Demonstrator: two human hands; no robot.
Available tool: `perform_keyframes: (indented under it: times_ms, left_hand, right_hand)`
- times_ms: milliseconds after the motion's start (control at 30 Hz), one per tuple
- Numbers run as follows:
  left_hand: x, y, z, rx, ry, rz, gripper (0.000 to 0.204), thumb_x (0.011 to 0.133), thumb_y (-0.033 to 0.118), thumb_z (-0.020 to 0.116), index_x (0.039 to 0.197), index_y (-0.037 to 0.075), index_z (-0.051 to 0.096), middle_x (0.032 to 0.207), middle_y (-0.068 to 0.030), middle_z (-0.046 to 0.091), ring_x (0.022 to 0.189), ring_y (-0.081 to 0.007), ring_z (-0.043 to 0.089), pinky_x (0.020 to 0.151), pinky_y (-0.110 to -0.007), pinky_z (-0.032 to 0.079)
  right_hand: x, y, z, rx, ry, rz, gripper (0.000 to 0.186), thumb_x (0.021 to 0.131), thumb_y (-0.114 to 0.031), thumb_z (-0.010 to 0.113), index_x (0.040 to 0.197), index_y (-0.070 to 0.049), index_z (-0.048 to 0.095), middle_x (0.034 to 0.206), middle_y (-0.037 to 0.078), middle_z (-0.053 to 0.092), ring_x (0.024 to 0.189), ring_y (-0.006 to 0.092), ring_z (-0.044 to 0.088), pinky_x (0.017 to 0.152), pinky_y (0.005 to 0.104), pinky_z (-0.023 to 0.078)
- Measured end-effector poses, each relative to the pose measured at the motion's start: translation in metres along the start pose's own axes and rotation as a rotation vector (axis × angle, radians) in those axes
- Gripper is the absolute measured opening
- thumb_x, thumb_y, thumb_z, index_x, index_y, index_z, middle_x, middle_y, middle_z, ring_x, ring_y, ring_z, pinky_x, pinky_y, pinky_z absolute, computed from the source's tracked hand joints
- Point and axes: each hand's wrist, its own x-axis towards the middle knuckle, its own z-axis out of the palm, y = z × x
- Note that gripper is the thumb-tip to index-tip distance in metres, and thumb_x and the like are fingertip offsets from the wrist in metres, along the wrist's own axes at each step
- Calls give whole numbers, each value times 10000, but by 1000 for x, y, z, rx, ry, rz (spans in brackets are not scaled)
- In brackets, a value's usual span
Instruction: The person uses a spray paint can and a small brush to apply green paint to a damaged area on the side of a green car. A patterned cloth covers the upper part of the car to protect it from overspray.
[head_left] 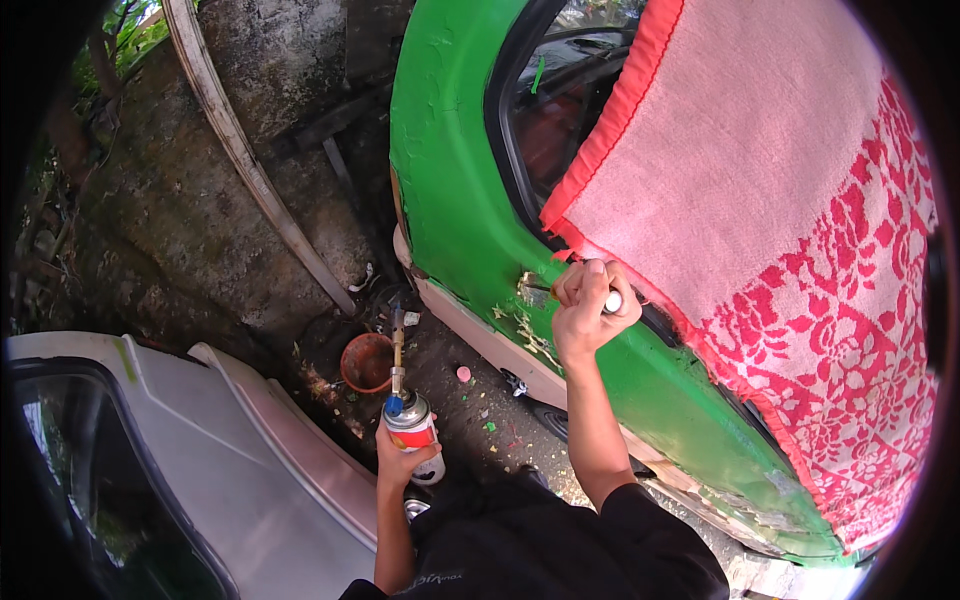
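My left hand (402,458) is wrapped round the canister of a gas blowtorch (408,425), a red and white can with a blue valve. Its brass nozzle points away from me; whether a flame burns I cannot tell. In my right hand (592,312) is a scraper-like tool with a pale handle end (613,301). Its metal part (540,290) reaches the green car body (450,190), though my fingers hide much of it. Curled, flaking paint (535,338) shows around and below that spot.
A pink and red floral towel (730,170) drapes over the car's roof and window. At the left stands a pale vehicle (240,450) with a dark window. On the ground are a terracotta pot (367,362), a small pink object (463,374) and scattered paint chips. A long curved strip (240,150) leans farther off.
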Motion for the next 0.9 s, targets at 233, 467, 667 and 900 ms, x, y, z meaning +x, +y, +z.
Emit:
perform_keyframes:
  times_ms: [233, 467, 667, 900]
  left_hand:
    - [-2, -2, -4, 26, 7, -19, 697, 623, -26, 898, 1224, 17, 546, 1099, -124, 717, 897, -177, 705, 814, -340, 593]
    - [-5, 3, 0, -8, 24, -8, 689, 631, -21, 899, 1225, 18, 552, 1100, -126, 717, 902, -182, 709, 811, -344, 598]
    - [-6, -7, -7, 4, 21, -6, 689, 630, -28, 892, 1226, 16, 550, 1100, -127, 716, 902, -183, 708, 814, -342, 597]
    - [-6, 2, -2, -6, 18, -10, 700, 623, -25, 895, 1229, 12, 545, 1104, -133, 716, 915, -186, 709, 817, -348, 597]
  right_hand:
    - [10, -25, 0, 154, -11, -42, 403, 1023, -102, 537, 679, -84, 327, 490, 21, 327, 417, 91, 300, 399, 306, 249]
    - [15, -39, 4, 198, -3, -28, 416, 1021, -95, 519, 666, -105, 305, 488, 12, 315, 395, 92, 271, 394, 304, 243]
    - [20, -52, 9, 334, 17, -21, 409, 1018, -80, 522, 665, -97, 316, 495, 12, 317, 405, 90, 274, 398, 294, 241]
    - [-8, -14, 8, 200, 43, 41, 429, 1015, -30, 548, 651, -71, 325, 507, 31, 413, 433, 74, 339, 391, 286, 278]
